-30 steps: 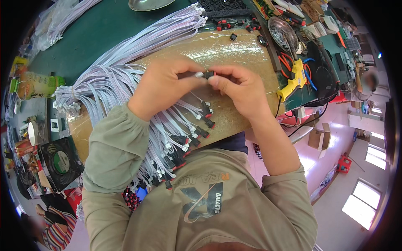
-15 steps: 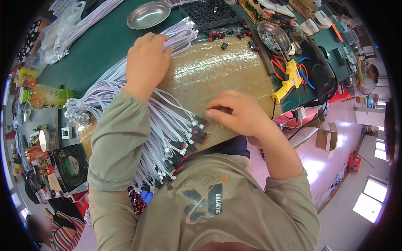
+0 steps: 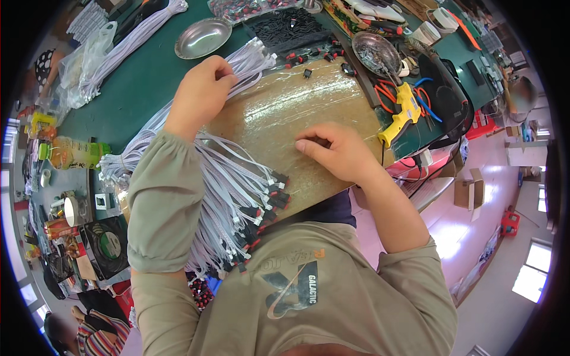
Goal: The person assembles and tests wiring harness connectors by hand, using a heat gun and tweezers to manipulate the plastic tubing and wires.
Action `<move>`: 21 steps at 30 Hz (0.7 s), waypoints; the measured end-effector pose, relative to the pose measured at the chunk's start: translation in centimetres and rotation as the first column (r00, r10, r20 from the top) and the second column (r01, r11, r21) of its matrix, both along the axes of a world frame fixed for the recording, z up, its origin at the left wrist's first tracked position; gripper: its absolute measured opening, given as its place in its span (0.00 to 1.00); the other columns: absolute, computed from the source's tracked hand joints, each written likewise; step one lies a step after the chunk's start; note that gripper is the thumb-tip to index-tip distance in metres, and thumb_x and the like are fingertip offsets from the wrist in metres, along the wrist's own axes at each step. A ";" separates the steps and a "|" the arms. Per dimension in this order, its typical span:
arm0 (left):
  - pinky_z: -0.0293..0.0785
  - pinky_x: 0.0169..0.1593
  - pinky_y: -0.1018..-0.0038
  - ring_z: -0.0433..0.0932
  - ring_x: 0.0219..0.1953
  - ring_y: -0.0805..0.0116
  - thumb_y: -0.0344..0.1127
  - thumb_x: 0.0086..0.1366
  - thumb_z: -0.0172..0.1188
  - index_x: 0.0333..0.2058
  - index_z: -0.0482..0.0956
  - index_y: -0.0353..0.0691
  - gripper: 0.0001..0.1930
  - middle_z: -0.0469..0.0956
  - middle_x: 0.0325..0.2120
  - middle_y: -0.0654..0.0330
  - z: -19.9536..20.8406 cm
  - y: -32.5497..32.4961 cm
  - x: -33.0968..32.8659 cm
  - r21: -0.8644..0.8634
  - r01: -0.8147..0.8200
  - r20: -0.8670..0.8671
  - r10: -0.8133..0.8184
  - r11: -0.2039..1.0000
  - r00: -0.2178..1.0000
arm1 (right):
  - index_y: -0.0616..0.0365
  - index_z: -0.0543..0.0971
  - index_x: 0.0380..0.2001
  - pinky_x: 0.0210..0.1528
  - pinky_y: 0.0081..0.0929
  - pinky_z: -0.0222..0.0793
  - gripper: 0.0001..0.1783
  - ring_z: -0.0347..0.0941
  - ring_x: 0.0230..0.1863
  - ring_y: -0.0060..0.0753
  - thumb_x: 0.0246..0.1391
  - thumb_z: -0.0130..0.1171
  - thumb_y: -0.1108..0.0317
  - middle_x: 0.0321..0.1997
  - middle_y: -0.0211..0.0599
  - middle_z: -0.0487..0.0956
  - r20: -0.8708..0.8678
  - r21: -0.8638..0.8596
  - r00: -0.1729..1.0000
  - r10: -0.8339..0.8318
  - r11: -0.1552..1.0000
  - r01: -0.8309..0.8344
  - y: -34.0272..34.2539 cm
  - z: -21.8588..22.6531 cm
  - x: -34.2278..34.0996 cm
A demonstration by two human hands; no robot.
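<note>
My left hand (image 3: 200, 95) is at the far end of a bundle of thin white cables (image 3: 252, 59), with thumb and fingers pinched on the cables; how many they hold is hidden. Under my left forearm lies a fanned-out pile of white cables (image 3: 222, 184), each looped across the board. Small black-and-red rocker switches (image 3: 278, 199) are on their near ends, by my shirt. Over the right part of the brown board (image 3: 267, 113), my right hand (image 3: 341, 151) has its fingers loosely curled in toward the thumb. Nothing shows in it.
Loose switches (image 3: 307, 73) lie along the board's far edge, beside a black tray of small dark parts (image 3: 288, 29). A metal dish (image 3: 203, 38) stands behind. A yellow glue gun (image 3: 404, 113) and a metal bowl (image 3: 377, 52) are at right. A fan (image 3: 110, 244) is at left.
My left hand has drawn its thumb and fingers together at the cable ends. My right hand has stayed over the board, its fingers a little more curled. The view has shifted slightly.
</note>
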State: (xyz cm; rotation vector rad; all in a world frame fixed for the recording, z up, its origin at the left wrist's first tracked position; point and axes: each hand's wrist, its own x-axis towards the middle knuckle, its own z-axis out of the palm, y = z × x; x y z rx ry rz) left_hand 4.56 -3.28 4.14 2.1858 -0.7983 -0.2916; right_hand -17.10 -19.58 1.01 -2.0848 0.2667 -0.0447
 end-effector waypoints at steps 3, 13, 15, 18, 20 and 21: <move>0.71 0.38 0.74 0.74 0.31 0.69 0.31 0.57 0.60 0.36 0.77 0.36 0.09 0.77 0.29 0.60 -0.5 0.6 0.3 -0.104 0.077 -0.021 -0.079 0.992 0.997 | 0.58 0.80 0.43 0.35 0.20 0.68 0.14 0.70 0.31 0.17 0.55 0.61 0.63 0.30 0.27 0.77 -0.045 0.123 0.996 -0.078 0.989 0.083 -0.4 0.0 0.9; 0.71 0.37 0.75 0.74 0.31 0.72 0.29 0.57 0.59 0.38 0.79 0.35 0.10 0.77 0.27 0.62 1.0 0.4 -0.5 -0.088 0.078 -0.015 -0.080 0.993 0.997 | 0.59 0.73 0.53 0.32 0.16 0.65 0.22 0.67 0.28 0.14 0.55 0.60 0.65 0.30 0.24 0.73 0.020 0.172 0.997 -0.075 0.983 0.071 0.7 1.3 3.7; 0.71 0.36 0.76 0.74 0.30 0.73 0.30 0.57 0.59 0.37 0.78 0.35 0.09 0.78 0.28 0.61 1.3 0.6 -0.9 -0.142 0.108 -0.073 -0.119 0.984 0.990 | 0.59 0.73 0.53 0.31 0.15 0.64 0.22 0.67 0.28 0.14 0.56 0.60 0.65 0.30 0.24 0.74 0.022 0.273 0.989 -0.143 0.953 0.132 1.0 1.0 4.5; 0.71 0.36 0.76 0.75 0.30 0.73 0.31 0.58 0.60 0.36 0.78 0.34 0.09 0.79 0.28 0.60 0.8 0.9 -2.3 -0.235 0.193 -0.090 -0.219 0.953 0.972 | 0.59 0.74 0.52 0.28 0.14 0.62 0.21 0.67 0.27 0.14 0.55 0.60 0.66 0.28 0.24 0.74 0.056 0.435 0.966 -0.252 0.877 0.203 0.9 1.3 5.5; 0.71 0.36 0.76 0.75 0.30 0.72 0.31 0.58 0.60 0.36 0.78 0.34 0.09 0.79 0.28 0.59 1.0 1.0 -3.7 -0.218 0.214 -0.107 -0.241 0.952 0.965 | 0.59 0.75 0.51 0.28 0.14 0.61 0.20 0.67 0.26 0.14 0.55 0.61 0.66 0.28 0.24 0.74 0.088 0.497 0.952 -0.294 0.841 0.214 0.7 1.4 5.7; 0.71 0.36 0.75 0.76 0.30 0.71 0.31 0.59 0.60 0.36 0.78 0.34 0.09 0.80 0.28 0.58 1.0 1.0 -4.4 -0.200 0.231 -0.124 -0.258 0.952 0.958 | 0.59 0.77 0.48 0.28 0.14 0.62 0.18 0.67 0.26 0.14 0.55 0.61 0.66 0.27 0.24 0.74 0.108 0.520 0.953 -0.281 0.834 0.187 0.6 1.4 5.8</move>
